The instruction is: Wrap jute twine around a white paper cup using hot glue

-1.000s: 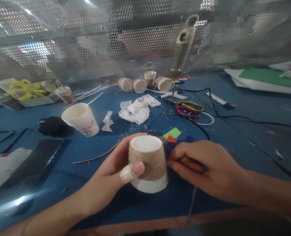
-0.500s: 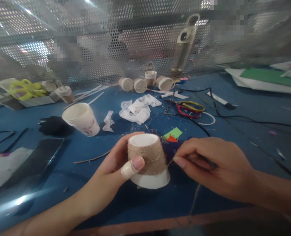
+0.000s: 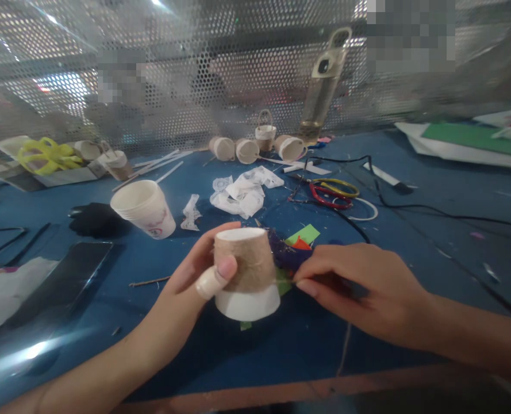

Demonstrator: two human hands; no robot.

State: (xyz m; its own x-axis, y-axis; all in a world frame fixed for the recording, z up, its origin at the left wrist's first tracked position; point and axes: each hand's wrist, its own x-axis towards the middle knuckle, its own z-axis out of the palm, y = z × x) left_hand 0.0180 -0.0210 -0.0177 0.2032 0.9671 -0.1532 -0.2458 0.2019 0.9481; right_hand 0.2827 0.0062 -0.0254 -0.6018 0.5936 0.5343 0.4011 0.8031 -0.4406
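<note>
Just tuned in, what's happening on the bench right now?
A person's left hand holds an upturned paper cup above the blue table; its upper part is wrapped in brown twine, the rim end bare white. The right hand pinches the twine strand beside the cup, the loose end trailing toward the table edge. Coloured paper scraps lie just behind, an open paper cup to the left, and red-handled scissors farther back.

- Left hand point(image 3: 181, 287): forearm enters from lower left, fingers curled in a grip, bandaged thumb pressed forward.
- Right hand point(image 3: 362, 290): forearm enters from the right, thumb and fingertips pinched together.
</note>
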